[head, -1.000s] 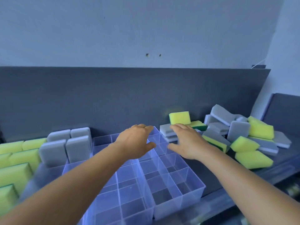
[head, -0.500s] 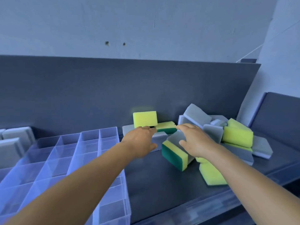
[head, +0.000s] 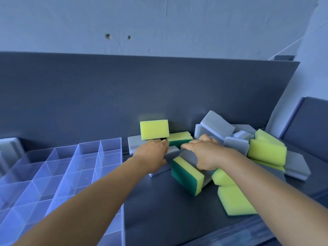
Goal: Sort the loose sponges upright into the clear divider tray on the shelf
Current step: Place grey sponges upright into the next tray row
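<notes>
On the shelf [head: 159, 210], both hands reach into the sponges [head: 221, 157]: left hand [head: 152, 155] touches a grey one, right hand [head: 207, 155] rests flat. Picking is underway; next needs a firm grip, then the tray [head: 110, 144].

We cannot see the fingertips of the left hand [head: 153, 153], which lie curled behind its knuckles against a grey sponge [head: 169, 153], so whether they grip it stays unclear. Our right hand [head: 206, 153] and forearm cover much of the sponge pile [head: 266, 150], hiding what its fingers touch. The clear divider tray [head: 58, 174] runs off the left and bottom edges, and the grey sponges [head: 8, 148] behind it are blurred and cut off.
</notes>
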Demonstrator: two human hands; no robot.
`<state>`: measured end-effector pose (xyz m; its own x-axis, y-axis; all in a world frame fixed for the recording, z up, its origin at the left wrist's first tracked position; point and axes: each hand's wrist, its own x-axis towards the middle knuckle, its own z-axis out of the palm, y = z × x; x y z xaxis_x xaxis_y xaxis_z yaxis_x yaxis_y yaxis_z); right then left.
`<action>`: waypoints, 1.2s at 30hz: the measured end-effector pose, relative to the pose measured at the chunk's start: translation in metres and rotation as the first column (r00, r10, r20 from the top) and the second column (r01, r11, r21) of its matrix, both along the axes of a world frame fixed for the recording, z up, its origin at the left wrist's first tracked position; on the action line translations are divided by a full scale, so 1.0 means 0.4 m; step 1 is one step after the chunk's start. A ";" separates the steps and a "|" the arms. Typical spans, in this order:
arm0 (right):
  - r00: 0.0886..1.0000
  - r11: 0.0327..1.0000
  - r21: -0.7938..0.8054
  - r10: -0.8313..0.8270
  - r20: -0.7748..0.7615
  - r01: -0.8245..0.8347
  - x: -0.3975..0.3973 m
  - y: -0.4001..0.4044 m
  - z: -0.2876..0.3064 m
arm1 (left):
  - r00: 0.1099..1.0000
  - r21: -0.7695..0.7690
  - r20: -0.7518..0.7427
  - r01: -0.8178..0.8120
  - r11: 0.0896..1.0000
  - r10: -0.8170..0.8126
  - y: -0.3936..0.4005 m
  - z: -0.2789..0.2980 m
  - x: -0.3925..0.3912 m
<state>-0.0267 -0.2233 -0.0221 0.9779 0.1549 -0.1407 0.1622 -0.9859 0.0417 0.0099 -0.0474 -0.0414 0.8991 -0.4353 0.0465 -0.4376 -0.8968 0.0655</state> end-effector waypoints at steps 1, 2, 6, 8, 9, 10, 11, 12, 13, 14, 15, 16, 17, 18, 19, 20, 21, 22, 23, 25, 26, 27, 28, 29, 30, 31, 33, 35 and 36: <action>1.000 1.000 -0.029 -0.006 -0.010 0.006 0.004 0.001 0.004 | 1.000 -0.004 -0.003 -0.002 1.000 0.002 -0.002 0.000 -0.002; 1.000 0.998 -0.055 -0.011 -0.019 0.010 0.005 0.003 0.008 | 1.000 -0.010 -0.001 0.002 1.000 -0.002 -0.003 -0.001 -0.003; 0.999 0.996 -0.078 -0.040 -0.015 0.038 -0.001 0.003 0.028 | 0.999 -0.074 0.033 0.032 0.997 -0.030 0.003 0.003 -0.003; 0.998 0.998 -0.023 -0.061 0.005 0.061 -0.005 -0.006 0.039 | 0.998 -0.110 0.053 0.037 0.993 -0.032 0.006 0.012 -0.006; 0.998 0.998 0.018 -0.067 0.016 0.067 -0.006 -0.012 0.042 | 0.997 -0.127 0.064 0.039 0.991 -0.031 0.008 0.017 -0.010; 0.997 0.995 0.065 -0.076 0.018 0.075 -0.006 -0.018 0.045 | 0.997 -0.144 0.072 0.041 0.989 -0.031 0.010 0.021 -0.014; 0.996 0.990 0.115 -0.088 0.008 0.086 -0.008 -0.024 0.047 | 0.996 -0.160 0.078 0.045 0.986 -0.033 0.011 0.026 -0.019; 0.995 0.981 0.168 -0.098 -0.011 0.098 -0.012 -0.028 0.050 | 0.996 -0.175 0.080 0.047 0.984 -0.033 0.012 0.031 -0.024; 0.994 0.970 0.215 -0.108 -0.022 0.110 -0.017 -0.032 0.054 | 0.996 -0.193 0.083 0.044 0.980 -0.029 0.013 0.035 -0.031; 0.994 0.961 0.253 -0.113 -0.008 0.111 -0.024 -0.034 0.060 | 0.996 -0.215 0.089 0.039 0.976 -0.020 0.015 0.041 -0.037; 0.993 0.954 0.284 -0.111 0.038 0.096 -0.031 -0.035 0.069 | 0.995 -0.240 0.101 0.033 0.970 -0.009 0.017 0.048 -0.044; 0.988 0.946 0.316 -0.112 0.104 0.074 -0.038 -0.035 0.081 | 0.993 -0.264 0.115 0.026 0.964 0.005 0.020 0.055 -0.051; 0.977 0.936 0.348 -0.123 0.177 0.055 -0.044 -0.033 0.093 | 0.991 -0.285 0.130 0.019 0.958 0.019 0.022 0.062 -0.057; 0.960 0.924 0.380 -0.140 0.243 0.039 -0.049 -0.029 0.104 | 0.989 -0.307 0.145 0.013 0.952 0.034 0.023 0.069 -0.063; 0.939 0.911 0.411 -0.158 0.304 0.020 -0.053 -0.024 0.112 | 0.986 -0.330 0.159 0.008 0.944 0.047 0.024 0.077 -0.069; 0.920 0.899 0.437 -0.168 0.354 -0.004 -0.055 -0.016 0.117 | 0.983 -0.351 0.173 0.007 0.936 0.058 0.023 0.085 -0.076; 0.904 0.889 0.457 -0.169 0.392 -0.032 -0.058 -0.006 0.121 | 0.982 -0.368 0.180 0.009 0.930 0.062 0.021 0.093 -0.083; 0.892 0.880 0.472 -0.167 0.419 -0.057 -0.059 0.005 0.122 | 0.983 -0.382 0.175 0.013 0.924 0.059 0.020 0.099 -0.091; 0.882 0.871 0.485 -0.168 0.441 -0.077 -0.061 0.016 0.122 | 0.986 -0.399 0.162 0.020 0.917 0.049 0.021 0.106 -0.101; 0.860 0.850 0.515 -0.177 0.478 -0.111 -0.064 0.037 0.123 | 0.989 -0.443 0.145 0.041 0.895 0.027 0.033 0.114 -0.119; 0.850 0.839 0.529 -0.183 0.494 -0.127 -0.066 0.047 0.124 | 0.988 -0.462 0.151 0.055 0.885 0.017 0.043 0.116 -0.128; 0.843 0.828 0.542 -0.187 0.505 -0.141 -0.069 0.058 0.125 | 0.987 -0.482 0.161 0.070 0.873 0.010 0.058 0.118 -0.136; 0.841 0.817 0.555 -0.185 0.508 -0.156 -0.071 0.069 0.126 | 0.986 -0.508 0.166 0.078 0.858 0.009 0.076 0.122 -0.144; 0.843 0.806 0.566 -0.176 0.508 -0.172 -0.074 0.083 0.127 | 0.987 -0.536 0.162 0.076 0.841 0.014 0.096 0.126 -0.150; 0.849 0.797 0.574 -0.162 0.503 -0.188 -0.078 0.098 0.128 | 0.988 -0.558 0.152 0.069 0.827 0.021 0.117 0.132 -0.156; 0.853 0.790 0.577 -0.145 0.502 -0.206 -0.081 0.116 0.130 | 0.990 -0.577 0.135 0.054 0.815 0.030 0.139 0.137 -0.160; 0.852 0.783 0.573 -0.110 0.512 -0.242 -0.087 0.158 0.135 | 0.994 -0.606 0.098 0.021 0.795 0.049 0.185 0.147 -0.171; 0.847 0.770 0.571 -0.076 0.526 -0.285 -0.092 0.207 0.141 | 0.996 -0.647 0.050 -0.028 0.762 0.078 0.232 0.153 -0.185; 0.847 0.762 0.571 -0.057 0.529 -0.306 -0.094 0.233 0.144 | 0.996 -0.675 0.031 -0.044 0.737 0.088 0.257 0.156 -0.192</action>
<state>-0.0643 -0.1302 0.0355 0.8417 0.1530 0.5178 0.4207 -0.7870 -0.4513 -0.0669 0.0555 0.0208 0.9106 -0.2105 0.3558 -0.4015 -0.6555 0.6396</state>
